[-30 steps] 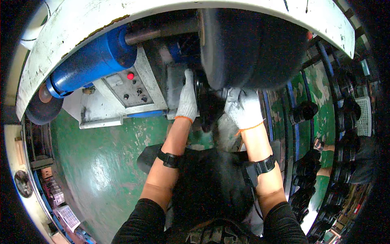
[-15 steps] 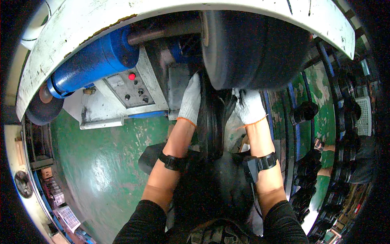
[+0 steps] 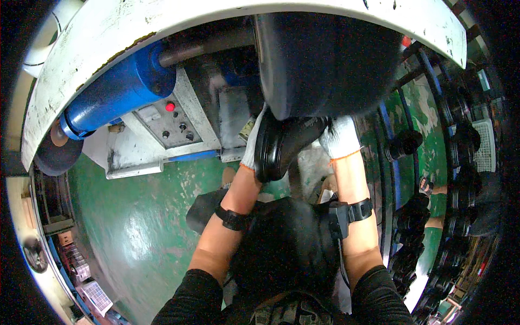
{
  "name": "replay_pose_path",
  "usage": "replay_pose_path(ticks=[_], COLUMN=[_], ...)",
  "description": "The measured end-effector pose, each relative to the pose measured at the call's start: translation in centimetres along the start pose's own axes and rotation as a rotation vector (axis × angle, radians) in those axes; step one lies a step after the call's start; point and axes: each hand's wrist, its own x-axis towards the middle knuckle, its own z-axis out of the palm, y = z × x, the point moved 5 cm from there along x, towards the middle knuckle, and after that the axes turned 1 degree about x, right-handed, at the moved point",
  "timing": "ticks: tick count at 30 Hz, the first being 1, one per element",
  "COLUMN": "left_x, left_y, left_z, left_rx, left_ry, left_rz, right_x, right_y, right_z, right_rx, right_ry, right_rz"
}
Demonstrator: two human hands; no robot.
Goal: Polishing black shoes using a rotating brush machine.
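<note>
A glossy black shoe (image 3: 281,145) is held between my hands, right below a large dark wheel (image 3: 330,65) whose surface is smeared by motion. The shoe lies at a slant, its thick sole edge toward the left; its upper part meets the wheel's lower edge, though exact contact is hidden. My left hand (image 3: 252,145), in a white knit glove, closes along the sole side, fingers partly hidden behind the shoe. My right hand (image 3: 343,136), gloved alike, grips the shoe's other end at the right, fingertips hidden.
A white hood (image 3: 216,19) arches over the wheel. Left are a blue motor housing (image 3: 116,81), a smaller dark wheel (image 3: 59,149) and a control panel (image 3: 173,122) with a red button. At right, racks carry several black shoes (image 3: 403,145); a person's foot (image 3: 426,186) shows beyond.
The shoe has turned from nearly lengthwise to a slant and come up closer under the wheel. My left hand has moved slightly nearer to me along it. Both hands keep their hold.
</note>
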Motion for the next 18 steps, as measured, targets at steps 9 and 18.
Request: replay_pose_path(ticks=[9,18], left_x=[1.5,3.2], left_y=[-3.8,-5.5], left_z=[-7.6,-5.0], left_rx=[1.07,0.122], left_ry=[0.261,0.145], left_rz=[0.271,-0.013], right_x=[-0.7,-1.4], right_y=[-5.0,-8.5], right_z=[-1.5,-0.8], right_rx=[-0.873,0.206], right_ry=[-0.214,-0.239], right_rz=[-0.308,0.129])
